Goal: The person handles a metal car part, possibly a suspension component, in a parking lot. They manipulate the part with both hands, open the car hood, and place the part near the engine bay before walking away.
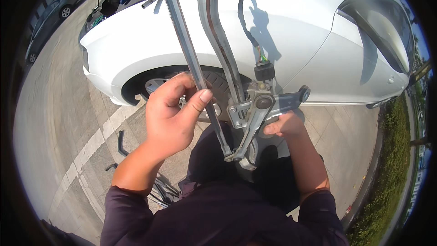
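I hold up a metal linkage assembly. My left hand (173,114) pinches its long straight rod (178,16) between thumb and fingers. Beside that rod runs a bent tube (215,41), joined to a bracket (241,114) with a pivot and short arms (251,132). My right hand (287,125) grips the motor and bracket from the right side, its fingers partly hidden beneath. A black plug (264,70) with coloured wires and a taped dark cable (245,20) sits on top of the motor.
A white car (309,27) with its bonnet raised stands before me, wheel (154,84) behind the assembly. Black arms and hoses (120,143) lie on the paving (68,132) at lower left. A grey car (52,23) is at upper left, a hedge (391,146) at right.
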Demonstrator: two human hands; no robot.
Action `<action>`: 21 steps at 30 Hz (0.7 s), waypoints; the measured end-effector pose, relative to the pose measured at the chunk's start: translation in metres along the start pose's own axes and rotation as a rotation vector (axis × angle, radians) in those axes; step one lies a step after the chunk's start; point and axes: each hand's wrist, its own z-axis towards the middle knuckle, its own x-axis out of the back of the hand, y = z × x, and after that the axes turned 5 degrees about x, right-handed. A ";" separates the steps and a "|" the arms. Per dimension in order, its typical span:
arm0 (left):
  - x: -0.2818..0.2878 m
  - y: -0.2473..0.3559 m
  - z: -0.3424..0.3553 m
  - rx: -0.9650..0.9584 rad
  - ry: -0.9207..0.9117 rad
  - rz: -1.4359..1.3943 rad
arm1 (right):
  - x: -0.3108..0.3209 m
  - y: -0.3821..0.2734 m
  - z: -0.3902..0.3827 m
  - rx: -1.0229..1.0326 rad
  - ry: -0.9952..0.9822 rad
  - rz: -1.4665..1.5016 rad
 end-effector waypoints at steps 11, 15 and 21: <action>-0.043 0.040 0.039 -0.029 -0.044 -0.039 | 0.032 0.058 0.026 0.220 -0.085 0.438; -0.046 0.054 0.049 -0.006 -0.164 0.079 | 0.044 0.062 0.031 0.270 -0.102 0.456; -0.061 0.052 0.048 -0.080 -0.089 -0.182 | 0.066 0.051 0.031 0.461 -0.090 0.355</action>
